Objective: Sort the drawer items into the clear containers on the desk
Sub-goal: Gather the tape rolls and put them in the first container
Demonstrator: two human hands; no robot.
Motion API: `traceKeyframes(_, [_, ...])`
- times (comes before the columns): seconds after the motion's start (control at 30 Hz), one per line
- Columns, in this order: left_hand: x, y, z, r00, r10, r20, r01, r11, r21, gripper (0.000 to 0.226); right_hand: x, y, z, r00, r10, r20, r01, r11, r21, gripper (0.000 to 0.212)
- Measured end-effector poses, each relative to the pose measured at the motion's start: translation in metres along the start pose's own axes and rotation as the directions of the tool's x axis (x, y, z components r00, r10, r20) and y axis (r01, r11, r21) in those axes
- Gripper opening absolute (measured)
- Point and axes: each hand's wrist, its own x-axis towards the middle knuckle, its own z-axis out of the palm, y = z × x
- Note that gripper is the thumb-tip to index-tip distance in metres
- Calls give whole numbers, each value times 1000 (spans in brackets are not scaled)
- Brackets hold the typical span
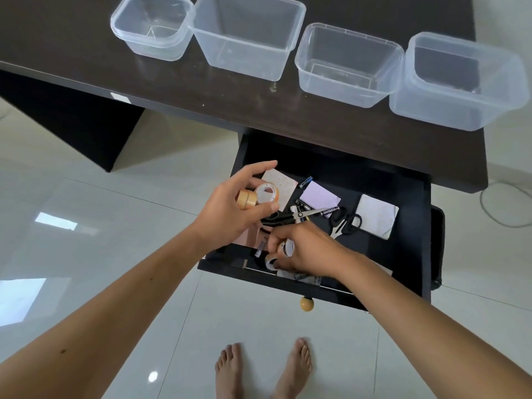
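A: Start at nine o'clock. What is the left hand doing?

B: It is raised over the drawer's left end, clenched on two tape rolls: a tan tape roll and a clear tape roll side by side. Their shared axis runs roughly from nine to three o'clock, and the clear roll's open core faces three o'clock.

A: And the right hand?

B: Lower, toward five o'clock of the left one, down in the open drawer near its front edge. Its fingers grip a small white roll and touch a second small roll just beside it, at seven o'clock.

A: What else lies in the drawer?

B: Left to right: a pale patterned pad under the left hand, a battery pointing toward two o'clock, a lilac notepad, black-handled scissors with blades aimed at three o'clock, a second pair of scissors with blades aimed at seven o'clock, and a white pad.

A: The containers?

B: Four in a row on the dark desk at twelve o'clock: the small container, the large container, the third container, and the far-right container. All hold nothing.
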Motion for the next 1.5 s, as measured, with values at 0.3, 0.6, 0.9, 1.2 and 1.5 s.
traceKeyframes(0.3, [9, -2, 33, 993, -39, 114, 35, 999, 32, 27, -61, 24, -44, 971, 122, -204, -79, 975, 207, 27])
traceKeyframes(0.6, [21, -7, 106, 930, -47, 364, -98, 924, 371, 25, -129, 50, -88, 911, 252, -327, -171, 951, 256, 44])
traceKeyframes(0.9, [39, 1, 175, 786, -58, 616, -383, 736, 558, 62, -158, 66, -94, 860, 194, -472, -54, 954, 293, 40])
traceKeyframes(1.2, [40, -4, 194, 749, -85, 657, -491, 595, 636, 50, -165, 73, -89, 854, 194, -483, -44, 952, 304, 39])
traceKeyframes(1.5, [32, -9, 162, 787, -84, 611, -353, 751, 558, 50, -161, 60, -92, 865, 206, -458, -63, 949, 308, 42])
